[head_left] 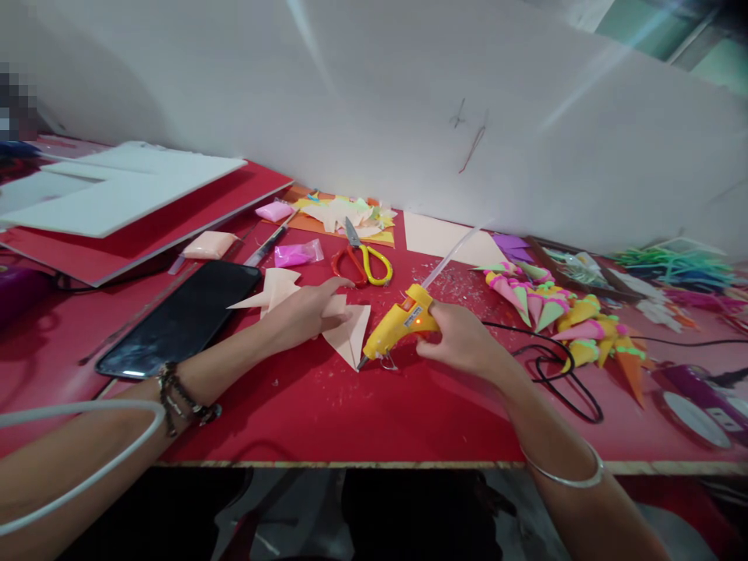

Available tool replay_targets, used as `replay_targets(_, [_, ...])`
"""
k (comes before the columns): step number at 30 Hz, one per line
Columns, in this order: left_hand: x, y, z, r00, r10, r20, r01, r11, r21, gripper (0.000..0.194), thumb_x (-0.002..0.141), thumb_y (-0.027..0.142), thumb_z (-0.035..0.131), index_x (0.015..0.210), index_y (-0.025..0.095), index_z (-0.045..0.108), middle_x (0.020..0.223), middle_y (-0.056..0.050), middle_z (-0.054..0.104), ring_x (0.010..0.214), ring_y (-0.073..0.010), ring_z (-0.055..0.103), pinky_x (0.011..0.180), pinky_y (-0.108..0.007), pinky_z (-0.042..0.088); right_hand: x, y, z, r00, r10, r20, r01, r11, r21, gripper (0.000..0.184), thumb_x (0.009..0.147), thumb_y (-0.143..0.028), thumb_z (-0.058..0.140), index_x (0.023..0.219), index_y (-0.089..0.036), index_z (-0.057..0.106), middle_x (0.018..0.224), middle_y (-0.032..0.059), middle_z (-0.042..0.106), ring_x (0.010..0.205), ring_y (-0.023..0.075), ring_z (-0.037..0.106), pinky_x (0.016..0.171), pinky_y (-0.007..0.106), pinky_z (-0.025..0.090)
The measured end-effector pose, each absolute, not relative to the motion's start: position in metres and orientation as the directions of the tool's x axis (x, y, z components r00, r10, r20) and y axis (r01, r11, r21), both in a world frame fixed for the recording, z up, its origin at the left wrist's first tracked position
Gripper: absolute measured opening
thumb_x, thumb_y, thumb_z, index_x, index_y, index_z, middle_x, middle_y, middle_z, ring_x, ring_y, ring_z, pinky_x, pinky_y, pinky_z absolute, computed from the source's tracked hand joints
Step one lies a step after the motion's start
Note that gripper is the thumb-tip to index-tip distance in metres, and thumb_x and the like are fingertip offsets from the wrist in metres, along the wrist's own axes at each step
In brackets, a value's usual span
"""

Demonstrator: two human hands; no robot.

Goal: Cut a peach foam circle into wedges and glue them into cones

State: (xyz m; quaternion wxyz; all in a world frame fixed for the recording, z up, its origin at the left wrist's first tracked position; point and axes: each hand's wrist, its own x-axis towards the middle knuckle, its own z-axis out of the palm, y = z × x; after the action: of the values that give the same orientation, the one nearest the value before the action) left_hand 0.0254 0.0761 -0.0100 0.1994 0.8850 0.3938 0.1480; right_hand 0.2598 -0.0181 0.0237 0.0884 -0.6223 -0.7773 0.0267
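My right hand (464, 339) is wrapped round a yellow hot glue gun (393, 327), with a small orange light showing and a clear glue stick (449, 257) rising from its back. The gun's nozzle points down and left, at the lower corner of a cut piece of cream paper (351, 331). My left hand (312, 312) grips that paper against the table, its index finger stretched forward. More cream cut paper (274, 290) lies under and left of this hand. Just beyond the fingers rest scissors (362, 261) with one red and one yellow handle.
A black phone (181, 319) lies left, near pink packets (298, 253) and white boards (128, 191). Small colourful cones (538, 300) are piled right, beside a looped black cord (584, 397) and a purple device (701, 397). Paper scraps (344, 214) lie at the back.
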Motion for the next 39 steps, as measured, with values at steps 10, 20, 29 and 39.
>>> replay_targets(10, [0.026,0.077,-0.011,0.640,0.762,0.097,0.654,-0.606,0.452,0.048,0.078,0.042,0.045,0.120,0.020,0.038,0.083,-0.006,0.061,0.074,-0.0234,0.058,0.060,-0.030,0.039,0.259,-0.018,0.023,-0.206,0.973,0.106,0.967,0.219,-0.129,0.022,0.066,-0.028,0.052,0.083,-0.015,0.055,0.068,0.0034,0.058,0.057,0.0145,0.050,0.051,0.023,0.027])
replay_targets(20, [0.026,0.076,-0.009,0.640,0.762,0.096,0.647,-0.602,0.467,0.046,0.077,0.039,0.046,0.119,0.022,0.039,0.077,-0.004,0.060,0.067,-0.0208,0.058,0.057,-0.028,0.039,0.259,-0.018,0.023,-0.195,0.976,0.101,0.975,0.203,-0.085,0.023,0.068,-0.029,0.052,0.086,-0.015,0.054,0.073,0.0042,0.060,0.064,0.0169,0.054,0.053,0.024,0.030])
replay_targets(29, [0.025,0.077,-0.009,0.674,0.727,0.133,0.625,-0.656,0.423,0.048,0.077,0.040,0.045,0.119,0.017,0.038,0.083,-0.007,0.062,0.074,-0.0234,0.059,0.060,-0.029,0.040,0.261,-0.018,0.027,-0.195,0.963,0.186,0.981,0.190,0.045,0.025,0.071,-0.030,0.053,0.091,-0.015,0.053,0.075,0.0059,0.061,0.066,0.0196,0.057,0.053,0.025,0.030])
replay_targets(39, [0.025,0.079,-0.018,0.649,0.741,0.175,0.526,-0.603,0.600,0.048,0.074,0.039,0.050,0.117,0.022,0.041,0.077,-0.003,0.059,0.073,-0.0228,0.057,0.062,-0.031,0.040,0.260,-0.015,0.025,-0.134,0.975,0.179,0.988,0.119,0.094,0.028,0.073,-0.030,0.051,0.097,-0.015,0.052,0.078,0.0076,0.063,0.069,0.0204,0.058,0.053,0.025,0.032])
